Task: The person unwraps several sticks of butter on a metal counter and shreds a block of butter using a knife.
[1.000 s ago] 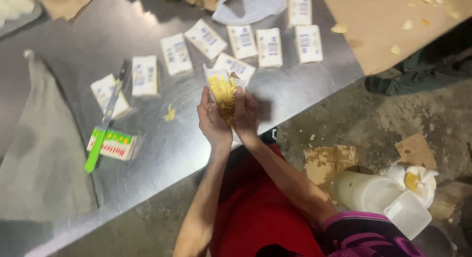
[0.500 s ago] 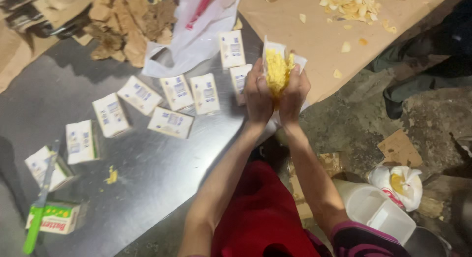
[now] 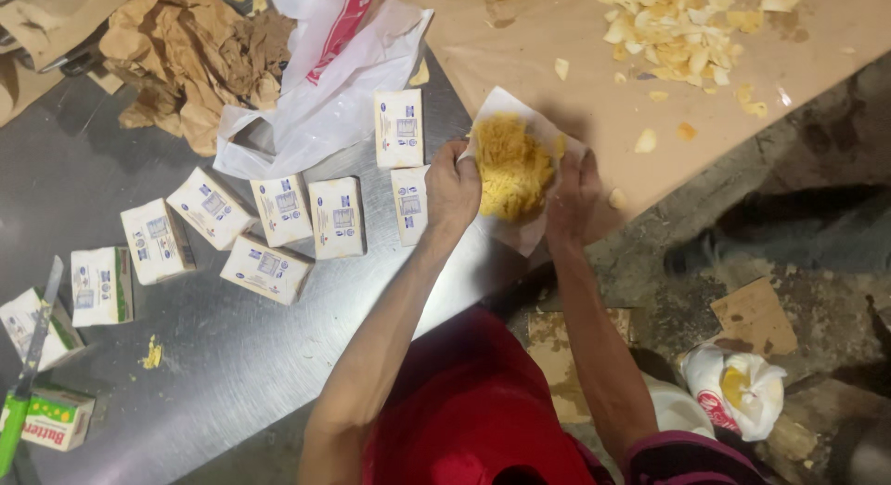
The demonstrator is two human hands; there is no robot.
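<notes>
Head view shows the left hand point(image 3: 452, 186) and right hand point(image 3: 573, 193) each gripping a side of an opened white wrapper point(image 3: 522, 227), which cups a crumbly yellow block point(image 3: 511, 166) just over the edge of the brown paper sheet point(image 3: 594, 86). With the wrapper tilted, crumbs could spill onto the steel table point(image 3: 232, 355) or floor. Small wrapped packs point(image 3: 337, 217) lie closed nearby; a white plastic bag point(image 3: 325, 104) lies slumped, its contents hidden.
</notes>
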